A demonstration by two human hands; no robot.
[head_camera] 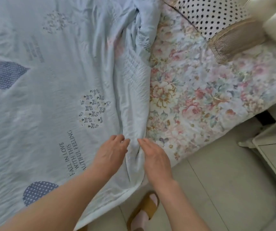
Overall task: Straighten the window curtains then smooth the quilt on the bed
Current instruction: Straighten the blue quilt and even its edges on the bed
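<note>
Both forearms reach in from the bottom edge toward the pale blue quilt printed with dotted hearts and lettering [50,105], spread over the bed's left part. My left hand [112,152] rests on it, fingers loosely spread, pinching nothing. Between my hands a bunched ridge of quilt [134,97] runs lengthwise away from me toward the polka-dot pillow [208,15]. My right hand [152,155], flat with fingers together, lies against that ridge, beside the floral sheet [208,90].
</note>
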